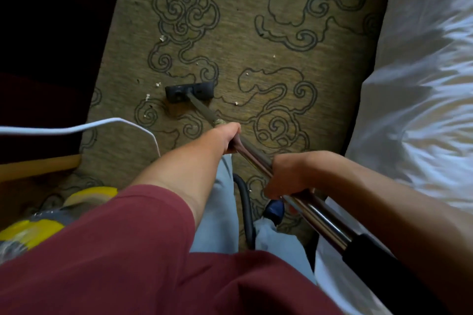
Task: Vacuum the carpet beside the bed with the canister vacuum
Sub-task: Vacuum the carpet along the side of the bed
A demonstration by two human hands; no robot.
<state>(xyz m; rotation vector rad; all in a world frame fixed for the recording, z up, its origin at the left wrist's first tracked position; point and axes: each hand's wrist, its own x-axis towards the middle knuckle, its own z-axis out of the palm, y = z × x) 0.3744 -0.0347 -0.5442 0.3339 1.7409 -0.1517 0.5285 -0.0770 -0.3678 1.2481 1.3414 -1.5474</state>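
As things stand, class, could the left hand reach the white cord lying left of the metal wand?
Probably yes: the left hand grips the metal wand, but open carpet separates it from the white cord.

I see an olive-brown carpet drawn over with dark swirling outlines, curls and cloud shapes, and dotted with small white crumbs. On it sits a dark grey nozzle. The wand is shiny silver metal, with a pale tan wrapping just past my left hand, and it ends in a black grip behind my right hand. The hose is dark grey. The canister is yellow and grey. My sleeve is maroon, my trousers pale blue-grey. The bedding is white. A white cord crosses a very dark area on the left.
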